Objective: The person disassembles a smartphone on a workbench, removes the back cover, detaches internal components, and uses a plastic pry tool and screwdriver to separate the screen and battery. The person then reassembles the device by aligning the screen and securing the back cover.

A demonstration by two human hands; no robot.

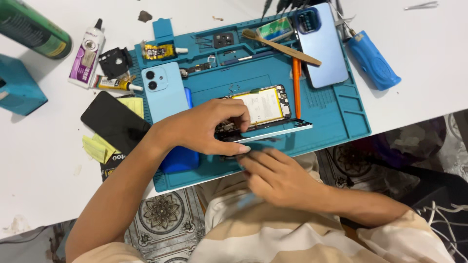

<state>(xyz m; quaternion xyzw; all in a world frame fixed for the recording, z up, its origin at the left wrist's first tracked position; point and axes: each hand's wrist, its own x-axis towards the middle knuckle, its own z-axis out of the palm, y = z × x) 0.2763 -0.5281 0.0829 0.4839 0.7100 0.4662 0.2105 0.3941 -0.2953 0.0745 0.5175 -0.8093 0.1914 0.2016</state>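
the opened phone (261, 109) lies on the blue mat (336, 117), long axis left-right. left hand (204, 127) clamps its near-left end; right hand (275, 176), just below its edge, looks pinched, though i cannot tell on what.

Taking the teal repair mat (341, 112) as landmark: just off its upper left corner lies a white glue tube (87, 56) with a purple label and black cap. Below that tube, touching the mat's left edge, is a small yellow-labelled tube (113, 83). On the mat's top left tray sits a yellow and black labelled tube (160, 51). A small green and white packet (274, 28) lies at the mat's top edge. Left of the mat lies a dark, blank phone screen (114, 122). Far upper left stands a green can (31, 28).
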